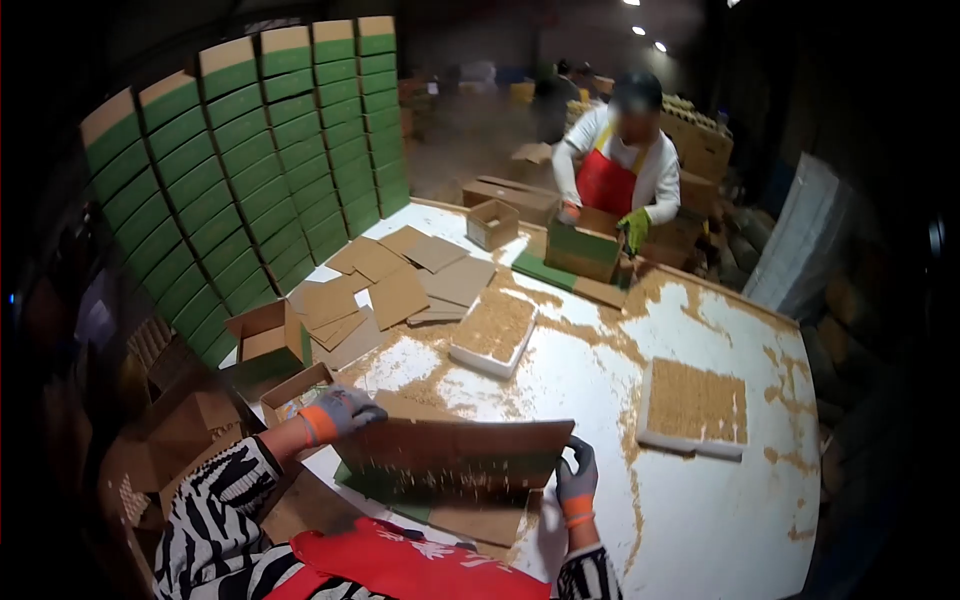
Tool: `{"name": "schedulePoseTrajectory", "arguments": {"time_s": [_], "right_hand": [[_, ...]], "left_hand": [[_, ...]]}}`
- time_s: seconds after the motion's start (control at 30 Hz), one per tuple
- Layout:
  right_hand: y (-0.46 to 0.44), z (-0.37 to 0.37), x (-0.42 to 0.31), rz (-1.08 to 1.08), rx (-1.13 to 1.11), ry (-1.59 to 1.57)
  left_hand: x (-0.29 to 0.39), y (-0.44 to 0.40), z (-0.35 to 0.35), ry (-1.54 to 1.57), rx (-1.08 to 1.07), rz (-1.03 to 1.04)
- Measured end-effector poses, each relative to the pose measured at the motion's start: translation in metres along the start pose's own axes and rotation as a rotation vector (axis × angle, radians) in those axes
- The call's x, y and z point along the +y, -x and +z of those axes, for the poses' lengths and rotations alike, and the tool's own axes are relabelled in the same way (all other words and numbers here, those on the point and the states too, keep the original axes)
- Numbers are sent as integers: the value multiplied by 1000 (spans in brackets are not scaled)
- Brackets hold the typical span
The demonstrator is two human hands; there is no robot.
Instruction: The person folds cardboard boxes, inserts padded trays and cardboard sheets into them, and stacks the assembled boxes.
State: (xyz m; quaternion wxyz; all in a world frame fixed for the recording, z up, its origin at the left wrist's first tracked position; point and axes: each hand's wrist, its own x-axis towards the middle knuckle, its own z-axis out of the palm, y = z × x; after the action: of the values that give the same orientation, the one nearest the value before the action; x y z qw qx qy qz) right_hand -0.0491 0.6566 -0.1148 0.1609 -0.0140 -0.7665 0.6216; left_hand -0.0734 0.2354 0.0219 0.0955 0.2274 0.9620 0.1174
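Note:
A green and brown cardboard box (460,460) stands at the table's near edge, in front of the red apron. My left hand (345,410), in a grey and orange glove, is at the box's upper left corner, its fingers bent over the edge. At the box's right edge, my right hand (577,478) pinches the cardboard in a matching glove. Beyond the box lies a white tray (495,332) filled with brown grainy material. The inside of the box is mostly hidden.
Tall stacks of green boxes (235,150) rise at the left. Flat cardboard sheets (395,290) lie mid-table. A second filled tray (692,405) sits at the right. Across the table, a co-worker (615,165) handles a green box (582,250). Open boxes (268,340) stand at left.

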Motion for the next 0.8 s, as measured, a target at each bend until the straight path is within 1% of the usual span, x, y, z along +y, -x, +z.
{"name": "schedulePoseTrajectory", "arguments": {"time_s": [0.07,0.1,0.13,0.17,0.2,0.27,0.3,0.37,0.4,0.47,0.5,0.53,0.6,0.63,0.67,0.7,0.73,0.77,0.8], "right_hand": [[0,14,-47,-255,281,127],[-4,23,-71,-476,278,119],[-9,33,-106,-604,191,330],[-11,51,-132,-655,3,458],[-9,70,-151,-711,-181,587],[4,104,-166,-731,-483,897],[7,112,-147,-745,-470,932],[18,106,-147,-814,-464,975],[26,101,-154,-842,-481,997],[41,94,-178,-831,-553,1087],[46,95,-142,-801,-479,912],[52,94,-144,-816,-450,742],[62,92,-143,-853,-412,764],[69,88,-156,-828,-434,755],[76,82,-174,-807,-452,747],[84,80,-191,-662,-424,673],[81,72,-192,-622,-399,595],[80,66,-192,-568,-394,548],[78,65,-190,-509,-429,526]], "left_hand": [[-9,7,17,461,-71,-11],[-9,11,17,422,-76,23],[-6,12,14,382,-83,54],[-5,13,11,339,-88,84],[-11,13,15,363,-105,112],[-27,9,24,407,-132,175],[-22,9,15,459,-212,128],[-10,8,-6,588,-370,46],[-11,6,-8,549,-388,80],[-16,0,-4,477,-436,157],[-23,-3,3,421,-347,190],[-19,0,-2,356,-272,188],[-6,11,-13,225,-131,190],[-8,8,-8,155,-66,182],[-14,8,-10,139,-6,94],[-14,14,-23,123,59,3],[-19,18,-35,109,122,-90],[-32,22,-46,170,176,-125],[-40,28,-54,150,232,-198]]}}
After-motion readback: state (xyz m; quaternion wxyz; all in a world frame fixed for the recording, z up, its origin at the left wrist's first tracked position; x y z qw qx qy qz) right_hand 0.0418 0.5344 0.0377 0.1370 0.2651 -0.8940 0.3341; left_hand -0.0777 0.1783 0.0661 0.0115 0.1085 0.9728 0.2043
